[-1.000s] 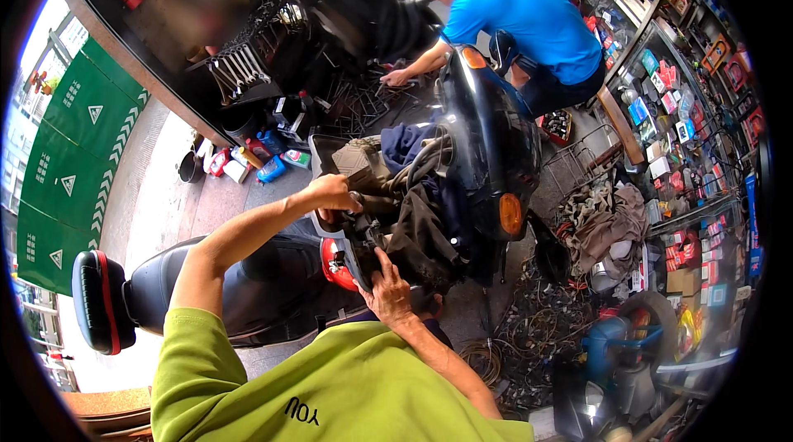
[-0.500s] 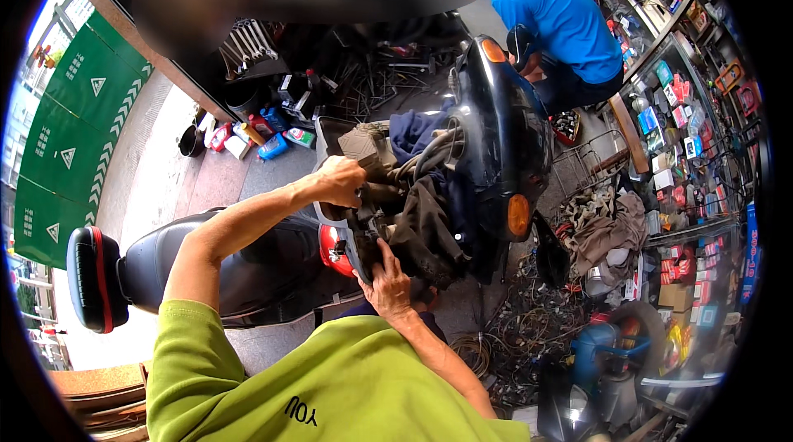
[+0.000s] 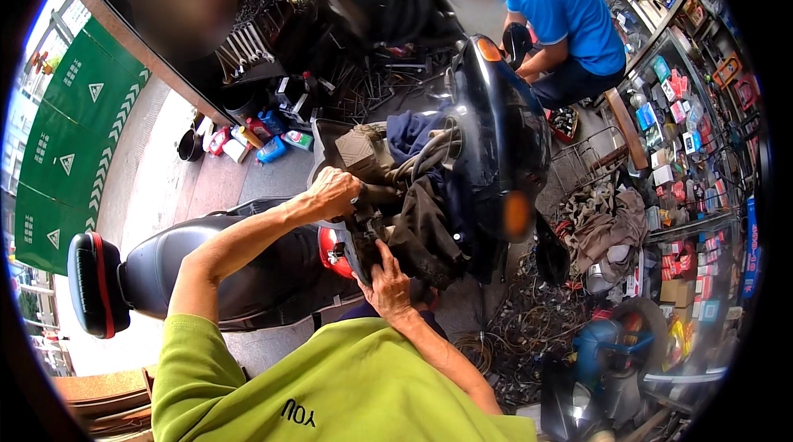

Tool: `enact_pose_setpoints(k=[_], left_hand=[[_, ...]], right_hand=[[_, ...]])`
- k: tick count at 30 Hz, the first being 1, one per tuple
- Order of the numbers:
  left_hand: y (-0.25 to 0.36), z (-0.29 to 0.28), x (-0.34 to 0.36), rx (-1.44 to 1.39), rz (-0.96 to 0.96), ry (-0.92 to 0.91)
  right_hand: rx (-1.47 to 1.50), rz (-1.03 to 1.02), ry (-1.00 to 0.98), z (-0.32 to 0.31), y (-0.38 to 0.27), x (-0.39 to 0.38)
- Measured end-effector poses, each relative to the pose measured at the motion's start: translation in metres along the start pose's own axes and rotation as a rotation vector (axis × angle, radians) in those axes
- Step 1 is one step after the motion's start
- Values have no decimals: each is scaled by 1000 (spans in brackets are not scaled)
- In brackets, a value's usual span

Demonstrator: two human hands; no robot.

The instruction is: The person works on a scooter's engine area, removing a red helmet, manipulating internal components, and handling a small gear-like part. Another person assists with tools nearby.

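My left hand point(image 3: 334, 192) is closed in a fist at the scooter's opened middle, and what its fingers hold is hidden. Just below it, my right hand point(image 3: 387, 283) has its thumb and fingers around the edge of a grey plastic panel point(image 3: 360, 259), with the index finger stretched along dark parts. A red lamp point(image 3: 334, 252) sits beside that panel. Dark cloth point(image 3: 425, 227) and a dusty box-shaped part point(image 3: 361, 149) lie right of and beyond my hands. The black scooter seat point(image 3: 178, 256) stretches left under my left forearm.
The scooter's dark front cover point(image 3: 500, 128) with orange lamps stands to the right. Behind it crouches a person in a blue shirt point(image 3: 562, 12). Wrenches point(image 3: 246, 47) and bottles point(image 3: 271, 149) are at the far left; a goods-filled glass cabinet point(image 3: 681, 144) lines the right.
My left fist has shifted slightly down and toward me. My right hand stays on the panel. The person in blue has leaned a little, with forearms now more visible.
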State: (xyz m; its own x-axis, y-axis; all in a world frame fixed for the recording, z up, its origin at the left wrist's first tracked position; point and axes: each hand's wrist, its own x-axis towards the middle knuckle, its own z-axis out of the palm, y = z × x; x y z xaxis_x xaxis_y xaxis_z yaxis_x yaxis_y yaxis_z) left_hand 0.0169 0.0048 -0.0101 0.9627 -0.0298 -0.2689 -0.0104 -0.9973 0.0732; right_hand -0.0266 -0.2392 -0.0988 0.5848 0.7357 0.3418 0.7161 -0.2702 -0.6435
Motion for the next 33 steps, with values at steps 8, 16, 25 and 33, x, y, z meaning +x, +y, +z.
enact_pose_setpoints(k=[8, 16, 25, 33], left_hand=[[-1, -12, 13, -60, -130, -115], [-12, -19, 13, -1206, -841, -350], [0, 2, 1, 236, 127, -3], [-9, -27, 17, -389, -374, -359]], right_hand=[[14, -24, 40, 0, -3, 0], [14, -22, 31, 2, -1, 1], [32, -10, 35, 1, 1, 0], [25, -48, 68, 2, 0, 1]])
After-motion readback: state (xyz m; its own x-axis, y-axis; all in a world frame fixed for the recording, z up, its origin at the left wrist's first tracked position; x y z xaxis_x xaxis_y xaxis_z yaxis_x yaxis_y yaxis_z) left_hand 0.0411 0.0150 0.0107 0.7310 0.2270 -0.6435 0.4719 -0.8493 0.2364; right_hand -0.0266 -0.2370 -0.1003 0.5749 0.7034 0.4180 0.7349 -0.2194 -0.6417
